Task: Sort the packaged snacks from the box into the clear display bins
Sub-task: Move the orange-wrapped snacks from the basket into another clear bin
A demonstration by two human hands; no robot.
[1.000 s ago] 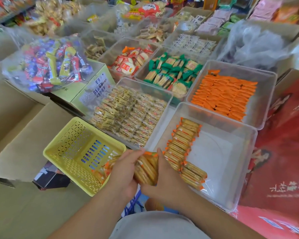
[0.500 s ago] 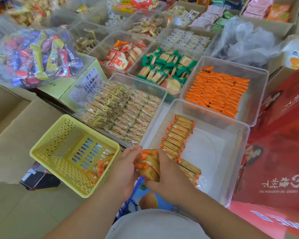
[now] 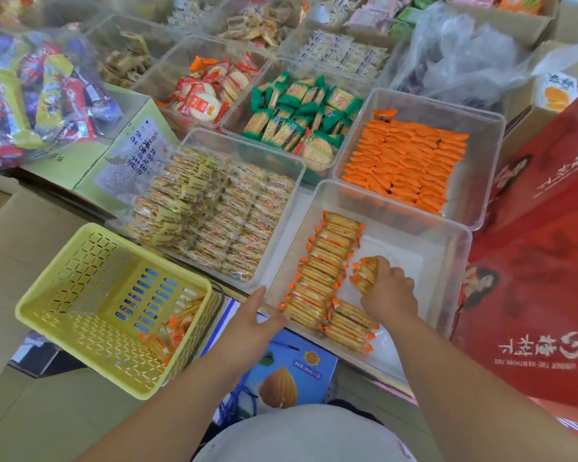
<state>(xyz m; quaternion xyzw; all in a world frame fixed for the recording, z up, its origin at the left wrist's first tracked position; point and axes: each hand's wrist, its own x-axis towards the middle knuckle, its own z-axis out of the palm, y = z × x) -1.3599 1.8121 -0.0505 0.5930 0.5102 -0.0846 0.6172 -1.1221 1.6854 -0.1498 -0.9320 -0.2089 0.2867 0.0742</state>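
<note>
Inside the clear bin [image 3: 426, 236], my right grip [image 3: 390, 295] holds a bundle of cracker packets [image 3: 365, 274]; just outside the bin's near-left corner, my left grip [image 3: 251, 323] spreads empty.

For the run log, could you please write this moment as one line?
right hand grips cracker packs inside clear bin | left hand open beside bin | yellow basket holds few packs

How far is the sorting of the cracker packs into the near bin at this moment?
Done: a row of packs lies along the left side of the near bin. In hand: the right hand grips a stack inside the bin, beside the row; the left hand is open near the rim. Left: a few orange packs lie in the yellow basket, and much of the bin floor is bare.
</note>
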